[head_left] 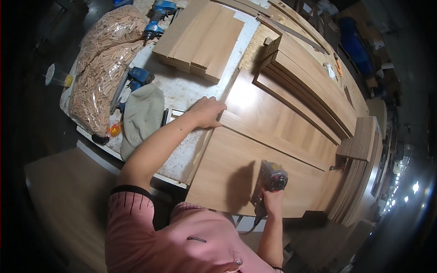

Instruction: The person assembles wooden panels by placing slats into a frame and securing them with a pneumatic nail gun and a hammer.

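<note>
A wide wood-grain panel (216,175) lies before me, with a narrow wooden strip (264,137) running across it. At the strip's left end, my left hand (207,112) has its fingers and thumb closed on the strip, near the panel's edge. My right hand (272,200) grips the handle of a grey nail gun (274,176), which has a hose at its lower end. The nail gun is over the near part of the panel, right of centre, and casts a shadow on it. Whether its nose touches the wood is hidden.
Long boards (314,86) are stacked beyond the panel, shorter boards (200,43) farther left. At left are a clear bag of wooden dowels (102,68), a grey-green cap (143,118) and a blue power tool (157,18). More boards (359,177) stand at right.
</note>
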A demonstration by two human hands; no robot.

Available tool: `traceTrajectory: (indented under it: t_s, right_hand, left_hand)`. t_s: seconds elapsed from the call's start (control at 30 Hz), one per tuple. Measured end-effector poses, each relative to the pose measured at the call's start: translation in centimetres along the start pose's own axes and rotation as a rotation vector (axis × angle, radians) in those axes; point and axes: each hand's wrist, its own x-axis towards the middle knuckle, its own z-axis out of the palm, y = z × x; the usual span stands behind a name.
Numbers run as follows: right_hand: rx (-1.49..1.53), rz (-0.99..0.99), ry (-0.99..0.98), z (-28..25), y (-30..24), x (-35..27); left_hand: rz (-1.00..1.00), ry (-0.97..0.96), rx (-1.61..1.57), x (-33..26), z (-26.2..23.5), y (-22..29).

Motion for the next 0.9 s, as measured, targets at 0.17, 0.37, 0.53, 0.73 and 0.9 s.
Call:
traceTrajectory:
  t_s: [0.17, 0.37, 0.53, 0.73, 0.9]
  right_hand:
    - [0.088, -0.045, -0.185, 3.7, -7.8, 3.2]
    - [0.114, -0.007, -0.303, 8.0, -12.6, 6.2]
    - [0.098, -0.013, -0.33, 9.1, -13.2, 6.8]
    - [0.096, -0.016, -0.319, 9.2, -12.2, 7.2]
    - [0.122, 0.018, -0.325, 9.3, -12.8, 7.1]
  left_hand:
    - [0.012, 0.018, -0.028, 0.3, 0.2, -0.4]
    - [-0.031, -0.059, -0.061, 0.2, -0.7, 0.1]
    - [0.017, 0.041, -0.059, -0.1, 0.2, -0.6]
    - [0.013, 0.033, -0.068, -0.1, 0.3, -0.7]
    - [0.011, 0.042, -0.056, 0.0, 0.5, -0.8]
